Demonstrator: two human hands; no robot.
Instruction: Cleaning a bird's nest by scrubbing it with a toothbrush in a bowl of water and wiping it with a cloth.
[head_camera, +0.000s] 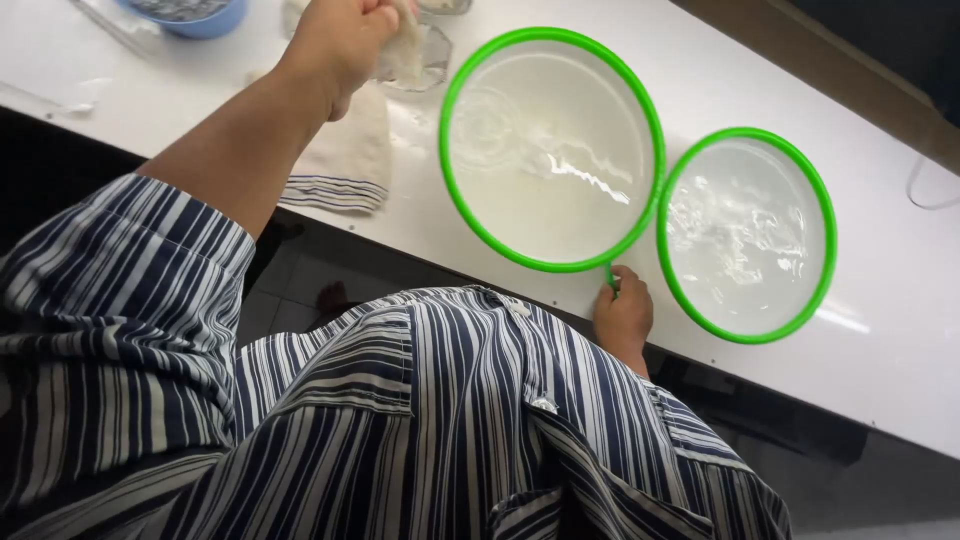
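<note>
The larger pan, round, white and green-rimmed, lies flat by the near edge of the desk. The right hand has its fingers pinched together on its rim at that edge. The smaller pan touches it on the right. Both pans show a wet, glossy film. The left hand is closed on a whitish wad above a clear container toward the far edge. Count: two pans, one striped-border cloth at the near edge, one blue bowl at the far left corner.
</note>
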